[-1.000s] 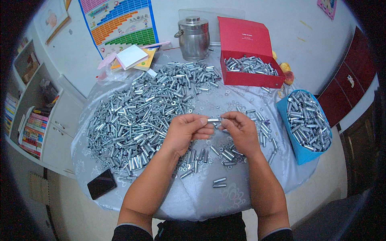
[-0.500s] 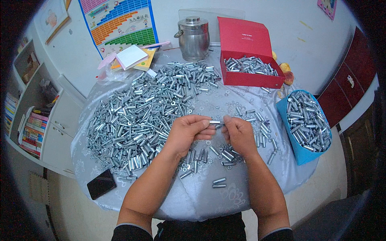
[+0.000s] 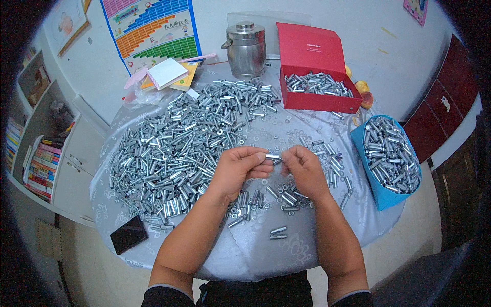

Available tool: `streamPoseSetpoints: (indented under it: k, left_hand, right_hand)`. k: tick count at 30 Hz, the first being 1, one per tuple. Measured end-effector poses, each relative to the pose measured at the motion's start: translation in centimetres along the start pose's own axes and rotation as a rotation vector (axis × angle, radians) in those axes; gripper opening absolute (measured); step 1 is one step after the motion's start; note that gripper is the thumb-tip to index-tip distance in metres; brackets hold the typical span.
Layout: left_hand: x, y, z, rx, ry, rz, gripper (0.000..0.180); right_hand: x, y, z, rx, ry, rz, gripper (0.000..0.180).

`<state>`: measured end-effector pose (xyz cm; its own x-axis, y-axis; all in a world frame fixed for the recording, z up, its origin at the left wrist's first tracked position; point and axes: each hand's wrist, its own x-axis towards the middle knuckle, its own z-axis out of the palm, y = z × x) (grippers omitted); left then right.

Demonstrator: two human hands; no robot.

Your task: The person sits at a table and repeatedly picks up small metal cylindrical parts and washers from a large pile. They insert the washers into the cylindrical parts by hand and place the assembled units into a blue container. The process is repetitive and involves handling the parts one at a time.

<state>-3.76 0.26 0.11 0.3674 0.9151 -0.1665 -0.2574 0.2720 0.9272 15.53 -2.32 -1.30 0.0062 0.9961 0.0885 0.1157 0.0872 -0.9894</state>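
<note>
1. Above the middle of the desk (image 3: 240, 261), the left hand (image 3: 240, 168) pinches a metal sleeve (image 3: 273, 156) by one end — probably to leave the other end bare for the right hand (image 3: 308, 169).
2. Loose metal pile (image 3: 163, 158) to the left, filled blue bin (image 3: 376, 183) to the right — likely for easy reach.
3. Left grip: thumb and forefinger together on the metal sleeve. Right grip: fingertips bunched, blurred; cannot tell what, if anything, they have.
4. Metal sleeve juts rightward from the left grip, just beside the right fingertips.

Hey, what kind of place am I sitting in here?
Probably a room in a home rather than a workshop: a bookshelf stands at the left, a colourful chart hangs on the wall, and a patterned cloth covers the table.
</note>
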Motion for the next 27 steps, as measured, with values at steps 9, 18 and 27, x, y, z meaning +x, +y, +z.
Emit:
streamPoseSetpoints:
  k: [9, 18, 27]
  left_hand:
    - [0.0, 0.1, 0.1, 0.000, 0.010, 0.000, 0.021]
    - [0.0, 0.0, 0.1, -0.005, 0.004, 0.006, 0.020]
    - [0.0, 0.0, 0.2, -0.006, 0.001, -0.002, 0.020]
  right_hand:
    - [0.1, 0.5, -0.3, 0.017, -0.039, 0.070, 0.031]
    - [0.0, 0.3, 0.0, 0.044, 0.007, 0.002, 0.030]
    - [-0.2, -0.2, 0.5, 0.100, 0.024, -0.017, 0.026]
